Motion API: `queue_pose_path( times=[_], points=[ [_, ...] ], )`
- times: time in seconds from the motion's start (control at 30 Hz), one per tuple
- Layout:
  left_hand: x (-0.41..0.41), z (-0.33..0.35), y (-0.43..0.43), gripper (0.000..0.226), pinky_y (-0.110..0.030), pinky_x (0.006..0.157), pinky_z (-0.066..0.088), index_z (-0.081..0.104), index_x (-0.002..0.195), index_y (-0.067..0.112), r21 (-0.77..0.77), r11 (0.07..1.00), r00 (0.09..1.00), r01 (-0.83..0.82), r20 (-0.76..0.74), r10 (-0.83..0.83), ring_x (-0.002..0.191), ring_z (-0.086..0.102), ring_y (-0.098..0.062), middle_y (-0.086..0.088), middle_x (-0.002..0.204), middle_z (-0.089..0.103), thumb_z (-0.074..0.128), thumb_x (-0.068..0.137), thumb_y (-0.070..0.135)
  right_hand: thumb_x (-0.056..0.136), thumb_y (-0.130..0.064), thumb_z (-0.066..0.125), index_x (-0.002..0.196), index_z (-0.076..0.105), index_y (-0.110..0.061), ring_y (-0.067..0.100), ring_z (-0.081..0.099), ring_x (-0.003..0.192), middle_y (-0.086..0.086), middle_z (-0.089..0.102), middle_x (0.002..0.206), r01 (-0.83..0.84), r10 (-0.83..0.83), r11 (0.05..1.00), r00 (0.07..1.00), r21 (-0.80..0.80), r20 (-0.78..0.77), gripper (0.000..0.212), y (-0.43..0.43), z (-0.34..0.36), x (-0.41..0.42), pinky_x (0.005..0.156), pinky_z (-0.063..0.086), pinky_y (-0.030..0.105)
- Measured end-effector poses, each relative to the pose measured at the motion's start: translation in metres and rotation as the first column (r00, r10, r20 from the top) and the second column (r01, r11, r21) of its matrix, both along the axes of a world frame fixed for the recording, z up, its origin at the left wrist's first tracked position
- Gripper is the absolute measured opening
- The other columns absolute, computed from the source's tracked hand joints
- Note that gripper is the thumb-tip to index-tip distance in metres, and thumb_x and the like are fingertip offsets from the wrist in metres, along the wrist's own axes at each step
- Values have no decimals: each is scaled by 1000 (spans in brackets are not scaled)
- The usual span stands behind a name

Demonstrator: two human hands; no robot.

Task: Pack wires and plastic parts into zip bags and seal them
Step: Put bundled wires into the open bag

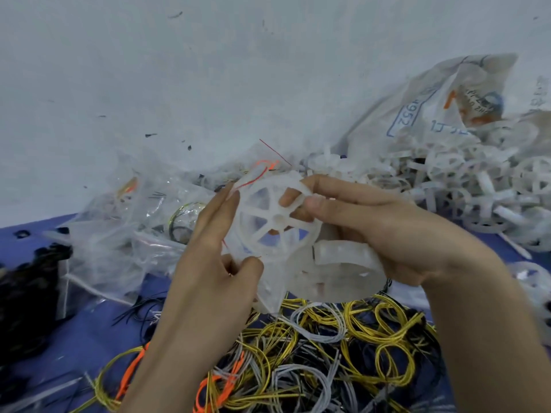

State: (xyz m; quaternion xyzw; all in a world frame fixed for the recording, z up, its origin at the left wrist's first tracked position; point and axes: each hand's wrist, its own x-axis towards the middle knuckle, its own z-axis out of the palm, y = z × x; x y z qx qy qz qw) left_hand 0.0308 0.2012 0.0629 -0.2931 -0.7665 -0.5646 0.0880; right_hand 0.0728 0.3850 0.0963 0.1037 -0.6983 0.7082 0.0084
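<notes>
My right hand (384, 231) grips a white spoked plastic wheel (269, 217) by its rim and a spoke, with a second white plastic ring part (343, 263) held lower in the palm. My left hand (214, 263) pinches the edge of a clear zip bag (268, 290) with a thin red line, its fingers stretched up along the wheel's left side. The wheel sits at the bag's mouth; how far it is inside I cannot tell. Coiled yellow, grey, orange and black wires (313, 353) lie in a heap below both hands.
A pile of filled clear zip bags (125, 222) lies at the left on the blue table (95, 332). A heap of white plastic wheels (465, 180) spills from a large printed bag (447, 96) at the right. Black parts (26, 293) sit at the far left.
</notes>
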Motion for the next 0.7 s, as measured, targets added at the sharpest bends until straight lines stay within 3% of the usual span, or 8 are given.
queue_pose_path(
  times=[0.03,0.1,0.23,0.33,0.4,0.47,0.6,0.7],
  points=[
    [-1,0,-1,80,-15,54,47,44,133,49,-6,1000,1000,-12,-1,12,119,57,-20,41,136,36,50,81,-11,76,-32,58,104,65,-15,61,47,104,29,57,119,-3,3,1000,1000,12,5,33,-1,-1,-1,88,39,61],
    [-1,-1,-1,81,-12,47,41,44,131,52,-21,999,1000,-30,-6,30,121,55,-27,43,135,34,49,80,-11,77,-30,57,106,64,-15,50,52,99,24,60,119,-13,13,1000,1000,27,10,33,-3,-3,-3,84,39,54],
    [1,0,-1,79,-7,51,41,44,130,52,-8,998,998,-66,5,66,123,52,-26,50,130,31,50,80,-8,85,-25,54,105,62,-18,42,60,94,15,68,109,-57,56,996,998,63,29,23,-1,-4,-5,78,45,45],
    [3,2,0,77,-8,54,44,46,121,57,3,999,999,-47,7,47,126,49,-24,54,126,31,50,80,-8,88,-22,52,106,62,-17,26,64,87,7,70,97,-100,97,994,994,52,42,21,0,-5,-6,75,50,37],
    [4,4,0,75,-17,68,51,45,116,59,-9,999,999,-39,6,39,128,46,-26,56,123,30,50,79,-7,82,-24,54,102,63,-18,26,63,90,5,69,92,-117,117,993,991,7,59,22,1,-6,-8,83,48,42],
    [4,4,-1,75,-14,76,51,42,124,55,-31,998,999,-45,-12,45,130,44,-24,58,123,27,50,79,-3,81,-26,54,101,63,-20,27,62,90,6,69,92,-137,137,991,987,-6,78,23,1,-7,-10,79,48,40],
    [3,4,-4,75,-27,98,44,45,115,59,-66,997,997,-33,-66,29,127,47,-22,57,124,30,50,76,-5,95,-24,48,100,63,-24,26,60,88,13,70,96,-71,61,993,992,91,107,16,-3,-11,-15,77,46,39],
    [5,6,-3,74,-45,103,45,43,123,58,-133,991,991,-12,-137,-7,127,49,-19,51,133,28,51,77,1,94,-33,50,113,59,-30,6,62,62,-9,68,65,53,-78,974,991,222,105,21,-7,-12,-17,58,45,17]
  ],
)
